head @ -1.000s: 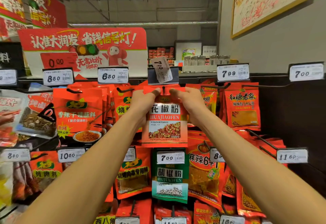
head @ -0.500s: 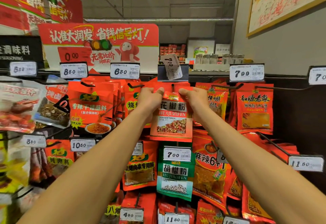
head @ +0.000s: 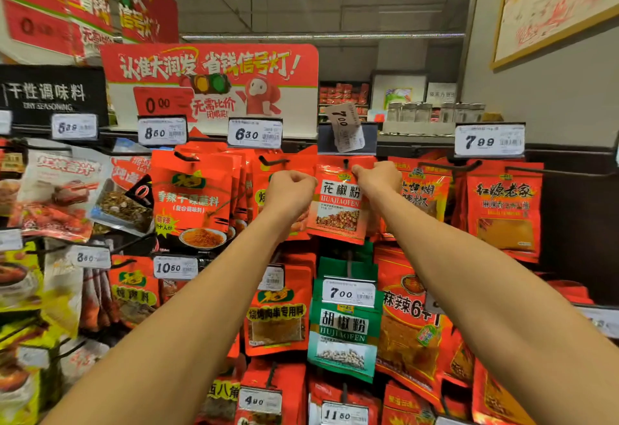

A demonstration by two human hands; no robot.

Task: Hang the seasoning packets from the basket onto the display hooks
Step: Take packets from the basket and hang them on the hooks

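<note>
A red seasoning packet point(head: 340, 205) labelled HUAJIAOFEN hangs at the top row of the display, its punched hole on a black hook point(head: 346, 161). My left hand point(head: 290, 186) pinches the packet's upper left corner. My right hand point(head: 377, 176) pinches its upper right corner. Above the hook a flipped-up price tag point(head: 345, 126) reads 7.00. The basket is out of view.
Other red packets point(head: 192, 200) hang on neighbouring hooks to the left, and more point(head: 504, 207) to the right. A green packet point(head: 345, 324) hangs directly below. Price tags point(head: 255, 133) line the top rail. A grey wall point(head: 536, 89) stands at the right.
The view has shifted left and closer, so the display sits further right in frame. Both hands stay on the packet's top corners, and the packet sits further back on the hook.
</note>
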